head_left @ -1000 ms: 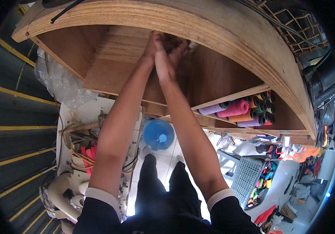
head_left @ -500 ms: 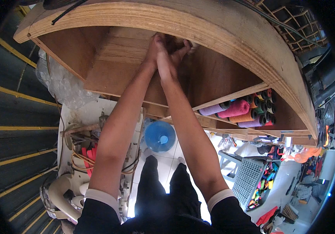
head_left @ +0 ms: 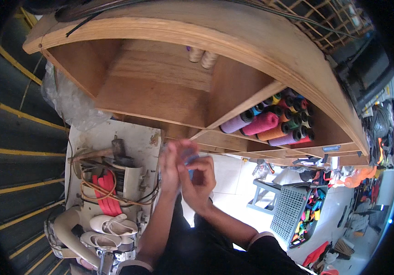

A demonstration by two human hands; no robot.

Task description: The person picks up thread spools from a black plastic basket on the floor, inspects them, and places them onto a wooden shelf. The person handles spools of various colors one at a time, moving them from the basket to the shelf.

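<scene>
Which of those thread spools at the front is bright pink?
The fat pink spool, between the leftmost lilac spool and the orange spool; its bright pink thread sets it apart.

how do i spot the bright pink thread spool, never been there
Find the big wooden shelf unit across the top of the view, then its right-hand compartment, packed with thread spools. The bright pink spool lies toward the front, between a lavender spool and an orange one. Its vivid pink thread distinguishes it from both.
</scene>
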